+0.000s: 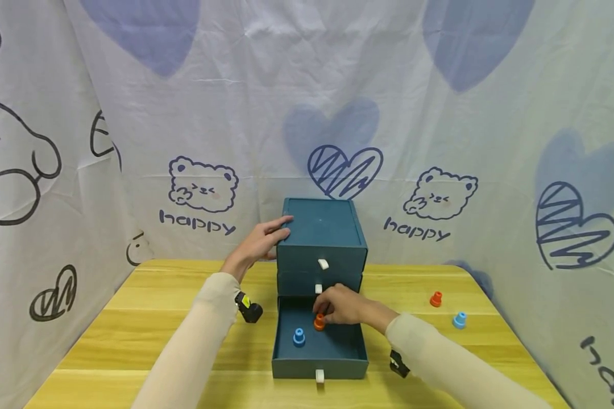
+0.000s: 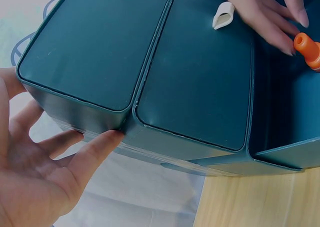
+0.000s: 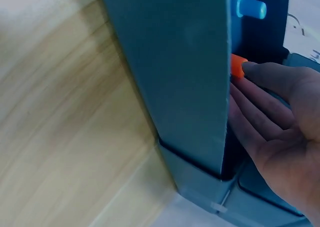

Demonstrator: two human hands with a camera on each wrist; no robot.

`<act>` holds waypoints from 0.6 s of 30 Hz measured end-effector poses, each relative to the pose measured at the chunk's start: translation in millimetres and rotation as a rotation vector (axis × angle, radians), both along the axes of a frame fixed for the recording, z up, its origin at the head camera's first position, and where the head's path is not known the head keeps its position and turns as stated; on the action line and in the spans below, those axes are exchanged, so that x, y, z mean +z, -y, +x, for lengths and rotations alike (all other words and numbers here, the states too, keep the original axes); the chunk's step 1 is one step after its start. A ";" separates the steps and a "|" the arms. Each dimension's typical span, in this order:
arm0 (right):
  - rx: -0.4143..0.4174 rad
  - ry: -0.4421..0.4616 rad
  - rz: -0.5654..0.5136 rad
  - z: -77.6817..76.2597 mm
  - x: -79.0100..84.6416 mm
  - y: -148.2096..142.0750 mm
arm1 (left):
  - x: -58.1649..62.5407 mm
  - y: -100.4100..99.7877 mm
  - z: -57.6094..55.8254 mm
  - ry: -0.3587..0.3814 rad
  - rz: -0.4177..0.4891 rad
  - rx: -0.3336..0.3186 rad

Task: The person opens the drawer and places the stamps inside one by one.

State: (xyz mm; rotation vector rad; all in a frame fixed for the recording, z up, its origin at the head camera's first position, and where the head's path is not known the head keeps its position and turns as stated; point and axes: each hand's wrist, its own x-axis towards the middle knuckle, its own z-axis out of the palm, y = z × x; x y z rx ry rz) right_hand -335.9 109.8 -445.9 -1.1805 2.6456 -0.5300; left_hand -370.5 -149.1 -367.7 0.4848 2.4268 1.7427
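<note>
A dark teal drawer cabinet [image 1: 321,224] stands at the table's far side, its bottom drawer [image 1: 319,368] pulled out. My left hand [image 1: 258,244] rests against the cabinet's left side and top edge, fingers extended; the left wrist view shows the fingertips along its side. My right hand [image 1: 344,305] reaches down into the drawer. Its thumb and fingertips are right by a small orange stepped peg [image 1: 319,322], which stands on the drawer floor. In the left wrist view, the thumb and finger lie spread beside this peg [image 2: 306,49]. A light blue peg [image 1: 299,337] stands to its left.
On the table [image 1: 184,318] to the right are another orange peg [image 1: 436,299] and another blue peg [image 1: 459,320]. White pull tabs [image 1: 323,264] stick out from the drawer fronts. A printed cloth [image 1: 266,113] hangs behind and at both sides.
</note>
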 end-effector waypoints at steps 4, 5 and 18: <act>-0.020 0.005 -0.027 1.4 4.0 -10.3 | -0.8 0.0 -0.2 -0.003 -0.004 -0.003; -0.025 0.004 -0.032 1.7 5.1 -13.5 | -0.9 0.0 -0.3 -0.004 -0.004 -0.004; -0.051 0.026 -0.131 7.9 20.8 -69.4 | -0.5 0.4 -0.3 -0.009 -0.007 -0.009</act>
